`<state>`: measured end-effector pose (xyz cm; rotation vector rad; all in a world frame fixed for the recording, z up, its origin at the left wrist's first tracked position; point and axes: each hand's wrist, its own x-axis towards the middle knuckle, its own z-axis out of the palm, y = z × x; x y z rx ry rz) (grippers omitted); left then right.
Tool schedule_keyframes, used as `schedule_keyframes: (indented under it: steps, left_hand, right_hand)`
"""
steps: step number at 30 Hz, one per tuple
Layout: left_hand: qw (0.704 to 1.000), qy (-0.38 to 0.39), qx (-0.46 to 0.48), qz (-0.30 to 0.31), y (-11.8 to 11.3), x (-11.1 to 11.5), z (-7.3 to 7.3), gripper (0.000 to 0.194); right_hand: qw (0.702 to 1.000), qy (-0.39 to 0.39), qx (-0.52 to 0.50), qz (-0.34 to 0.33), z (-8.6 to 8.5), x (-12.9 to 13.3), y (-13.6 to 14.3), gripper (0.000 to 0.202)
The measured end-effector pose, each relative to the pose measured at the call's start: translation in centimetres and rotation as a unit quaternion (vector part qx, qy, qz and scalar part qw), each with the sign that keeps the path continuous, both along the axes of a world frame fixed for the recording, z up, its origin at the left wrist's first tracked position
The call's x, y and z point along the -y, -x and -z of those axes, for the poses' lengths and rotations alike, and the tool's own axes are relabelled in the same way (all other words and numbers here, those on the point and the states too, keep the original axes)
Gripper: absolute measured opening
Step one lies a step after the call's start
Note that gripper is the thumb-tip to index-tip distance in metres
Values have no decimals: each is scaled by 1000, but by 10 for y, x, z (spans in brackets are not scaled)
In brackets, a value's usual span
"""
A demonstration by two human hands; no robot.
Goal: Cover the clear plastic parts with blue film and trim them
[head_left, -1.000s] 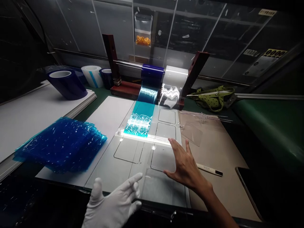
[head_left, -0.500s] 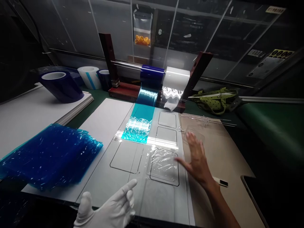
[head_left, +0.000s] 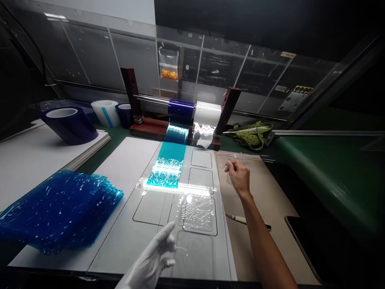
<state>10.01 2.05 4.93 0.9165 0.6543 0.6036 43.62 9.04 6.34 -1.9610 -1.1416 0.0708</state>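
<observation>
My left hand (head_left: 153, 257), in a white glove, hovers over the front of the pale board (head_left: 116, 251). Its index finger points forward and the other fingers are loosely bent, with nothing in them. Bare and closed, my right hand (head_left: 239, 176) is past the board's right edge, fingertips pinched by a clear flat piece (head_left: 229, 177); what they hold, if anything, is too small to make out. A wrinkled clear film sheet (head_left: 198, 212) lies over a black rounded outline on the board. Below it rests another clear sheet (head_left: 192, 255).
Blue film (head_left: 167, 172) runs from a blue roll (head_left: 181, 110) beside a clear film roll (head_left: 208, 114) on a stand. A blue film stack (head_left: 60, 208) lies left. Right are a craft knife (head_left: 240, 219), a phone-like dark object (head_left: 300, 237) and a green pouch (head_left: 251, 134).
My right hand has gone from spread fingers to a closed pinch and moved slightly up and left in the view. The camera view has shifted, and the knife now shows more fully.
</observation>
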Motion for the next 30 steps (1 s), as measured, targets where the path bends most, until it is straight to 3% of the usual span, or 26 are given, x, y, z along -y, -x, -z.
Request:
schedule_keyframes:
  steps: [1, 2, 4, 8, 10, 11, 13, 15, 17, 19, 22, 25, 27, 30]
  left_hand:
    - [987, -131, -94, -23, -7, 0, 0, 89]
    - [953, -244, -172, -46, -15, 2, -1, 88]
    - [885, -381, -256, -73, -34, 7, -6, 102]
    - [834, -457, -294, -97, -72, 24, -28, 130]
    - [775, -531, -320, -124, -82, 31, -38, 128]
    - [742, -571, -325, -132, -84, 34, -42, 124]
    - [691, -629, -326, -143, -81, 35, -46, 115]
    - [659, -653, -343, -145, -74, 33, -46, 113]
    - [636, -663, -368, -144, -66, 31, -45, 114]
    - [621, -670, -385, -132, -61, 31, -45, 111]
    - [609, -658, -426, -120, -56, 35, -49, 106]
    - [598, -654, -454, -93, -51, 37, -56, 106]
    - [590, -659, -458, -82, -49, 36, -60, 105]
    - [566, -654, -498, -62, -50, 34, -65, 104]
  right_hand:
    - [999, -27, -16, -17, -11, 18, 10, 35]
    - [997, -53, -37, -38, -22, 37, 21, 34]
    - [975, -132, -145, -108, -39, 74, 47, 25]
    - [857, -212, -392, -257, -51, 129, 97, 18]
    - [817, -209, -457, -281, -48, 146, 109, 22]
    - [812, -204, -472, -275, -45, 153, 110, 24]
    - [849, -200, -433, -226, -39, 164, 104, 29]
    - [920, -201, -309, -135, -35, 173, 95, 35]
    - [960, -186, -197, -74, -34, 180, 92, 39]
    - [968, -140, -183, -97, -36, 183, 97, 42]
    - [946, -65, -255, -188, -39, 176, 113, 41]
    - [941, -41, -258, -213, -38, 165, 124, 38]
    - [960, -41, -180, -208, -37, 159, 127, 36]
    - [981, -43, 29, -185, -35, 155, 131, 32]
